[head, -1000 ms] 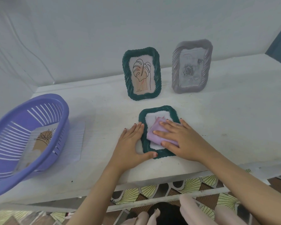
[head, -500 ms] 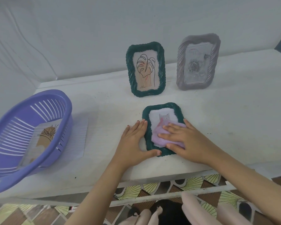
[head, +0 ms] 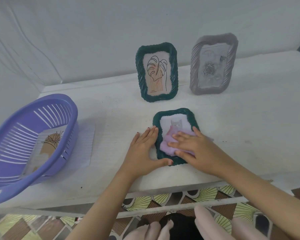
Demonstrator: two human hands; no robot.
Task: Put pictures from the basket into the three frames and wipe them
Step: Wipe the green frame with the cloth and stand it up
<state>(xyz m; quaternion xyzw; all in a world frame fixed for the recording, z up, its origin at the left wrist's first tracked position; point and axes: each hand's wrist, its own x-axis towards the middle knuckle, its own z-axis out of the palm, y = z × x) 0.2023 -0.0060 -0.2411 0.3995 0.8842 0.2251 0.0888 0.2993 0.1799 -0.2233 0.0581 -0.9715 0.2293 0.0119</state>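
Observation:
A dark green frame [head: 173, 113] with a cat picture lies flat on the white table [head: 249, 127]. My right hand [head: 196, 149] presses a lilac cloth [head: 168, 146] flat onto its lower half. My left hand [head: 144, 149] rests with straight fingers against the frame's left edge, thumb at its near corner. Behind stand a green frame [head: 157, 47] with a leaf drawing and a grey frame [head: 213, 39] with a rose picture. A purple basket [head: 47, 104] at the left holds a plant picture [head: 48, 146].
A clear ribbed sheet [head: 83, 144] lies beside the basket on the table. The white wall [head: 111, 32] runs close behind the standing frames. The table's front edge [head: 163, 193] is just below my wrists, with patterned floor beneath.
My right hand has slid the cloth down toward the near end of the frame, uncovering the cat picture. My left hand stays at the frame's left edge.

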